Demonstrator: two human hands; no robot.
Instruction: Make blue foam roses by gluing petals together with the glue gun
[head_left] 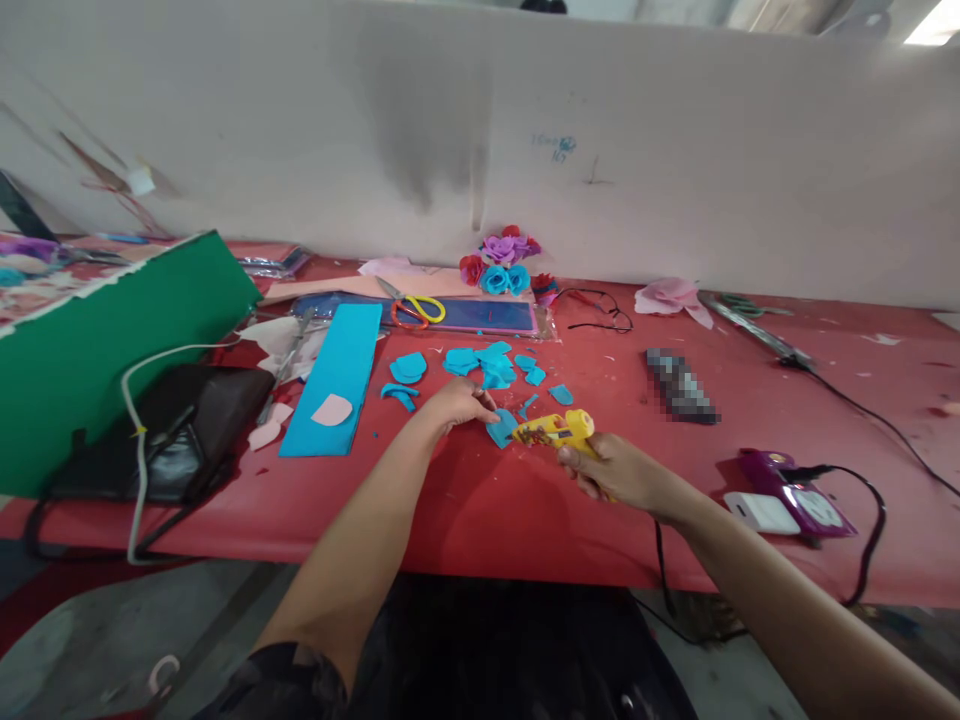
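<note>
Head view: red table (480, 520) against a stained white partition (675, 150); green sheet (97, 360), scissors (416, 310) and loose blue pieces (480, 362) lie on it. Left hand (457, 403): arm stretched forward, fingers curled onto the edge of a blue petal (501, 428) lying mid-table; pinching or merely pressing cannot be told. Right hand (619, 472): closed around the handle of a yellow glue gun (559, 430), whose long axis runs left-right, nozzle pointing left at the petal.
</note>
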